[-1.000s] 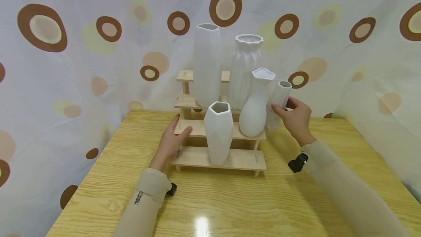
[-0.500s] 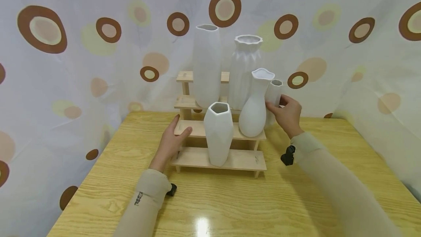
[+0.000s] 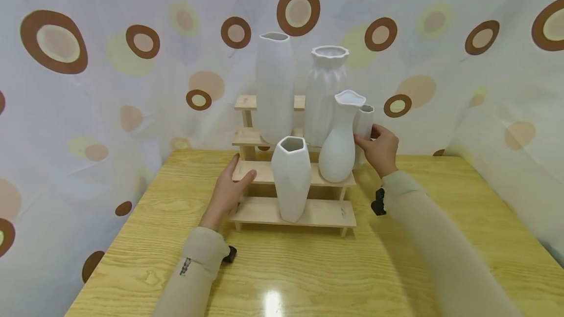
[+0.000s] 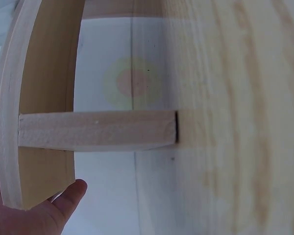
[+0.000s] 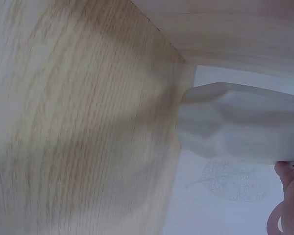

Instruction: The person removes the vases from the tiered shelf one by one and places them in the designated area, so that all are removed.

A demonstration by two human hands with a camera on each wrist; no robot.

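My left hand (image 3: pixel 228 186) holds the left end of a stepped wooden stand (image 3: pixel 253 212), its thumb lying over the second shelf from the front. In the left wrist view, a fingertip (image 4: pixel 78 188) shows beside the shelf's end. My right hand (image 3: pixel 380 149) pinches a slim white vase (image 3: pixel 364 124) between thumb and fingers, upright at the stand's right side. A bulb-shaped white vase (image 3: pixel 337 158) partly hides it. In the right wrist view, the base of the slim vase (image 5: pixel 235 122) appears close to the wooden table surface; I cannot tell whether they touch.
A faceted vase (image 3: pixel 292 180) stands on the front shelf. Farther back are a tall smooth vase (image 3: pixel 275 92) and a pleated vase (image 3: pixel 326 97). Wooden table (image 3: pixel 282 268) lies in front and on both sides; a patterned curtain (image 3: pixel 176 62) hangs behind.
My right hand has moved left with the slim vase, bringing it behind the bulb-shaped vase's right side. The left hand has kept its place on the stand.
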